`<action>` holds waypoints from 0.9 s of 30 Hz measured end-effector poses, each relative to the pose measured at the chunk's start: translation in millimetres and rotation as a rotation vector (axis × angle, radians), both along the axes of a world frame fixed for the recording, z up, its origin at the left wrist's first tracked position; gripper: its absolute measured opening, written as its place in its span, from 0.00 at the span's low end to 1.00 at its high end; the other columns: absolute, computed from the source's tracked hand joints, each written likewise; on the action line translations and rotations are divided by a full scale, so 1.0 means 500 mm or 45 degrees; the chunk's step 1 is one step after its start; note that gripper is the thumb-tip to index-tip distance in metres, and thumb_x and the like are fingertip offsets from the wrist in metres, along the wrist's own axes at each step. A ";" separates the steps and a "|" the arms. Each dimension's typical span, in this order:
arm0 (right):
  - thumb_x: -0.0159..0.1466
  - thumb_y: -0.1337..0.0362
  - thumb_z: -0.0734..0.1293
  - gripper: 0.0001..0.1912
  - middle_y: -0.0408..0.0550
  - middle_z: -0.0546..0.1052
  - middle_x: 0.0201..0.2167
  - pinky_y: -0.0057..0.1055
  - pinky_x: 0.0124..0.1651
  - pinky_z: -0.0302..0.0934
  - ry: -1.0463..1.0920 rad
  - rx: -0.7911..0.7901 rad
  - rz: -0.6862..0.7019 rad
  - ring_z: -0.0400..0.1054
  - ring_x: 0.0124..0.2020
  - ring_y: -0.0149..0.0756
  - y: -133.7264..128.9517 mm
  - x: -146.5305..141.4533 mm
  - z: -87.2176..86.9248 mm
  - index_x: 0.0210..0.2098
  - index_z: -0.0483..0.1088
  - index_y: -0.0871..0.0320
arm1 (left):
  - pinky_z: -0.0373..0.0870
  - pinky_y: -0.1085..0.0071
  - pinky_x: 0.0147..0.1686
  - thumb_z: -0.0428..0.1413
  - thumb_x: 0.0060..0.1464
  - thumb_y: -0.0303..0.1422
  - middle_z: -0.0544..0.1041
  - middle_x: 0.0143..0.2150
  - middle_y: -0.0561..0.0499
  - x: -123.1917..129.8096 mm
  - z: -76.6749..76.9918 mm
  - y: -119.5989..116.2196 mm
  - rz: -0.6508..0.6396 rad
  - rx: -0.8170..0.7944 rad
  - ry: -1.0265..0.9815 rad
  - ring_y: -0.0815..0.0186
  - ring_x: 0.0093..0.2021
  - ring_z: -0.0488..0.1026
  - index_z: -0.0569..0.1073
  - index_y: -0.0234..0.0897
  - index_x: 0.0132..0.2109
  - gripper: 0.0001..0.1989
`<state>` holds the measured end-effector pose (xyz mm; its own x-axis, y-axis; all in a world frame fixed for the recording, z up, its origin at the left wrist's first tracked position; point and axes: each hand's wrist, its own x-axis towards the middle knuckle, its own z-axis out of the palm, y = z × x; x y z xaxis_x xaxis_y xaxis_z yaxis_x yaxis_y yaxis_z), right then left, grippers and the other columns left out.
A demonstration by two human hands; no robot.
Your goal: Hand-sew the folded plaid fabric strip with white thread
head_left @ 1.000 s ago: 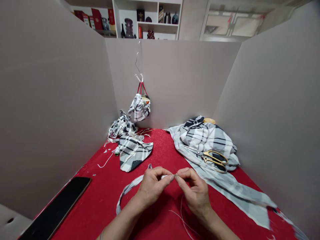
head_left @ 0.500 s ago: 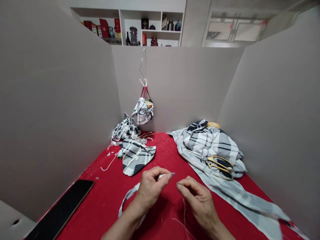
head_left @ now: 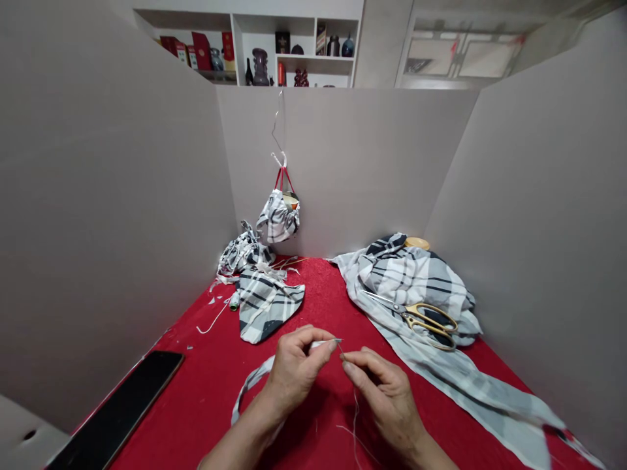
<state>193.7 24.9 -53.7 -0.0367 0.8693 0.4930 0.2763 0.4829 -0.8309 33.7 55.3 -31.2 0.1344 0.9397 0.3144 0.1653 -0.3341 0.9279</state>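
Note:
My left hand (head_left: 296,369) is closed, thumb and forefinger pinching the end of a narrow grey-white fabric strip (head_left: 253,380); the rest of it loops down behind the wrist. To its right, my right hand (head_left: 385,391) pinches a thin sewing needle (head_left: 340,350), whose tip reaches the strip's end at my left fingertips. Whether it has pierced the cloth is too small to tell. Pale thread (head_left: 355,411) hangs from my right fingers onto the red cloth. Beyond my hands lies a folded checked fabric piece (head_left: 269,303).
Gold-handled scissors (head_left: 416,316) rest on a heap of checked fabric (head_left: 406,274) at right. A black phone (head_left: 122,405) lies at left. Scraps (head_left: 242,254) and a thread spool (head_left: 234,301) are at back left. A checked pouch (head_left: 279,219) hangs from a hook. Grey panels (head_left: 353,170) enclose three sides.
My right hand has moved slightly left, bringing the needle to the strip's end. The hanging thread shifted left with it. My left hand has stayed in place.

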 end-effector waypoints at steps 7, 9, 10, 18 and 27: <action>0.60 0.63 0.66 0.07 0.45 0.77 0.25 0.31 0.32 0.60 0.006 0.017 0.004 0.68 0.26 0.36 0.003 0.001 -0.004 0.33 0.77 0.54 | 0.64 0.74 0.29 0.56 0.51 0.33 0.74 0.27 0.49 0.000 -0.004 0.000 -0.007 0.006 0.009 0.67 0.28 0.67 0.78 0.33 0.32 0.08; 0.60 0.63 0.66 0.07 0.45 0.77 0.25 0.31 0.32 0.60 0.001 0.021 -0.007 0.68 0.26 0.36 0.003 0.000 -0.003 0.32 0.76 0.54 | 0.63 0.74 0.30 0.56 0.52 0.33 0.74 0.27 0.49 0.000 -0.003 0.000 -0.001 0.015 0.032 0.67 0.28 0.67 0.78 0.33 0.31 0.08; 0.60 0.63 0.65 0.07 0.45 0.76 0.25 0.31 0.32 0.60 -0.002 0.018 -0.011 0.68 0.26 0.36 0.002 0.000 -0.002 0.32 0.76 0.54 | 0.63 0.74 0.30 0.56 0.52 0.33 0.74 0.27 0.49 0.000 -0.003 0.001 -0.001 0.019 0.043 0.67 0.28 0.67 0.78 0.33 0.31 0.08; 0.61 0.63 0.65 0.07 0.44 0.76 0.24 0.31 0.34 0.60 -0.014 0.001 -0.011 0.67 0.26 0.35 0.002 0.002 -0.003 0.31 0.76 0.55 | 0.61 0.74 0.29 0.56 0.52 0.33 0.72 0.25 0.51 -0.001 -0.006 -0.001 0.008 0.079 0.114 0.69 0.27 0.66 0.78 0.34 0.31 0.08; 0.61 0.64 0.64 0.08 0.43 0.74 0.23 0.28 0.32 0.59 -0.028 0.058 0.023 0.65 0.26 0.33 0.001 0.001 -0.002 0.31 0.75 0.57 | 0.62 0.74 0.29 0.56 0.52 0.32 0.73 0.25 0.50 0.003 -0.006 0.002 0.032 0.121 0.107 0.68 0.26 0.66 0.78 0.33 0.31 0.08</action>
